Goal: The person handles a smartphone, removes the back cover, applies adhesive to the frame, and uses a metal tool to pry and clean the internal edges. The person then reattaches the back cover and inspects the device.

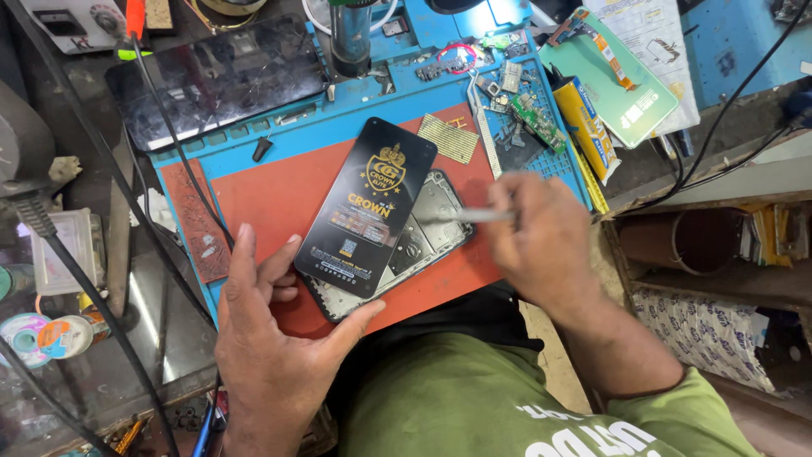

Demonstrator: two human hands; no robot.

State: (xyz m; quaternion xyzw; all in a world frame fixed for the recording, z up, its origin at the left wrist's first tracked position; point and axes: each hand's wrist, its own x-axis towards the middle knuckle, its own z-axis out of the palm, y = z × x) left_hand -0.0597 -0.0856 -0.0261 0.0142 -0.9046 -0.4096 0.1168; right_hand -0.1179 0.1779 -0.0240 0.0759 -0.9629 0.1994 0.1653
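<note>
Risk: right hand (541, 245) pinching tweezers (474, 216) at 3 o'clock could gouge phone frame (431, 233); left hand (271, 326), spread, barely braces it under loose black screen panel (368, 207).

Centre frame, a glossy black screen panel (365, 207) lies over a dull grey metal-and-plastic phone frame (427, 233). Beneath them the red mat (279, 195) looks matt and rubbery. Right of centre, the tweezers (474, 216) shine like bare metal. Upper left, the cracked glass (216, 80) reflects light.

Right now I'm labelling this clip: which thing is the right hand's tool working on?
On the red-and-blue repair mat lies an opened phone frame, steadied by the left hand. The right hand holds tweezers over it. Unlike the glossy black screen panel covering it, it shows bare grey innards.
</note>
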